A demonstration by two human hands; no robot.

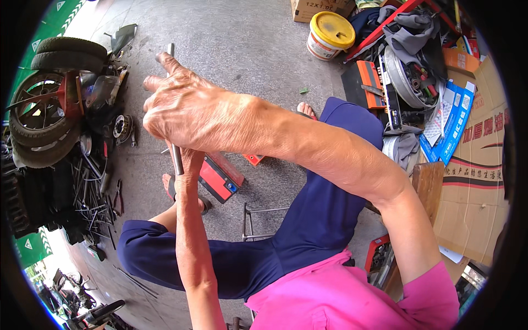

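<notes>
My right hand (pixel 184 107) reaches far across to the left, back of the hand up, its fingers curled round a straight metal rod (pixel 177 160). One end of the rod sticks out past the fingers and the other shows below the palm. My left hand (pixel 192 158) comes up beneath the right one; only its wrist side shows, and its fingers are hidden. Under the hands, on the floor, lies a red and black box-shaped battery (pixel 220 179). A smaller red-orange object (pixel 253 159) is partly covered by my right forearm.
At left stand stacked wheels and tyres (pixel 41 110), with loose hand tools (pixel 91 192) and pliers (pixel 118 199) below. A yellow-lidded bucket (pixel 333 30) stands at the back. Parts and rags fill a red-framed rack (pixel 410 60), beside flattened cardboard (pixel 473 203). A metal stool frame (pixel 248 223) stands between my legs.
</notes>
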